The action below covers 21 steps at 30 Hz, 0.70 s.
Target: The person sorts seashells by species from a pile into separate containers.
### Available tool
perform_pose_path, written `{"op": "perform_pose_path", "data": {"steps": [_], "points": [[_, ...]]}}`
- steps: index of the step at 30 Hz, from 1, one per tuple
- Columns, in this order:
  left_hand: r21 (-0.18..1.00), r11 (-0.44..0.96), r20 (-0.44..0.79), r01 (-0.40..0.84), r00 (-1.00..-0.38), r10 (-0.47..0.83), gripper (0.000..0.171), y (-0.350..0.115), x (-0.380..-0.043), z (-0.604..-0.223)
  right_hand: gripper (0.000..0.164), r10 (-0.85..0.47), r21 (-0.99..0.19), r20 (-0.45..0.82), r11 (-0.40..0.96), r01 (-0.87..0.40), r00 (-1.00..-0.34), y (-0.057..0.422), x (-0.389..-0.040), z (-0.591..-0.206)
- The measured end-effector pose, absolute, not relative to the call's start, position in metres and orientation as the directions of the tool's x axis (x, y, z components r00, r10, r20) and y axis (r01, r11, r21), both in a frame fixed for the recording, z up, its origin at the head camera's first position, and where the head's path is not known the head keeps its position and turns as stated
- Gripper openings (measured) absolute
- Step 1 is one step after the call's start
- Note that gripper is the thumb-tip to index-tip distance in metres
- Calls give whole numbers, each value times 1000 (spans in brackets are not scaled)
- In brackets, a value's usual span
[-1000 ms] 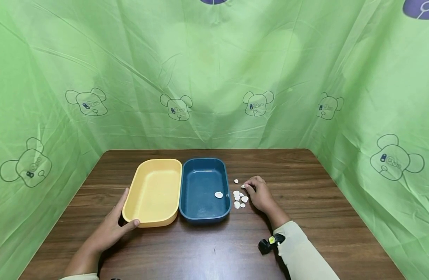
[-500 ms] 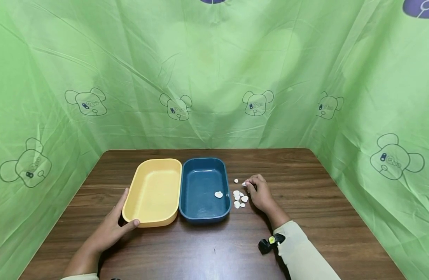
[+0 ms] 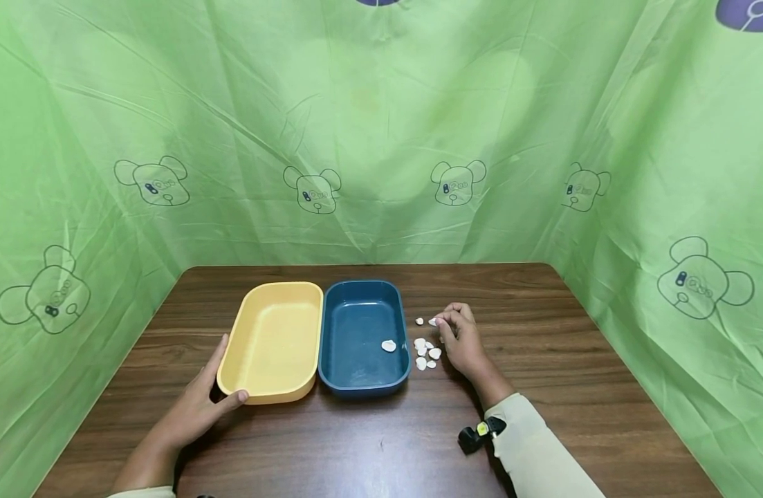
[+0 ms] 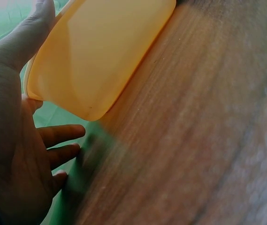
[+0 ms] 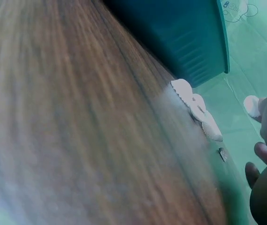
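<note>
My left hand (image 3: 197, 408) rests spread around the near left corner of a yellow plastic bin (image 3: 270, 397), thumb at the front and a straight finger along its left side. In the left wrist view, the other fingers (image 4: 63, 135) stand apart from the bin. My right hand (image 3: 465, 344) pinches a small white seashell (image 5: 252, 106) between thumb and fingertips, raised in the right wrist view. Below that hand, several white seashells (image 3: 421, 364) lie in a cluster on the table, beside a blue bin (image 3: 364, 389). One white shell (image 3: 389, 346) lies inside the blue bin.
The two bins stand side by side on a brown wood-grain table (image 3: 381, 449). A lone small shell (image 3: 419, 321) sits behind the cluster. Green printed cloth (image 3: 381, 228) hangs around the back and sides. A black wrist camera (image 3: 471, 439) is on the right sleeve.
My right hand has moved slightly away from me with the pinched seashell, away from the cluster. The left hand and both bins stay where they were.
</note>
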<state>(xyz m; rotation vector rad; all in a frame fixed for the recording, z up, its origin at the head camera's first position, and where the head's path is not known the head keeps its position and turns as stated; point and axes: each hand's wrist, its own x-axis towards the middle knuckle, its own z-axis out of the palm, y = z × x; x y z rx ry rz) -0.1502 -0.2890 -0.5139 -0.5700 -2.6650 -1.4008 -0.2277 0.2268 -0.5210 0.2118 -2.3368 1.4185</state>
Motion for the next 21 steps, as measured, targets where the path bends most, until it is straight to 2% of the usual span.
{"op": "perform_pose_path", "data": {"steps": [7, 21], "points": [[767, 522, 253, 373, -924, 287, 117, -289, -151, -514, 8, 34, -735, 531, 517, -439, -847, 219, -225, -520], [757, 541, 247, 367, -927, 282, 118, -290, -150, -514, 8, 17, -709, 605, 465, -529, -796, 196, -213, -511]]}}
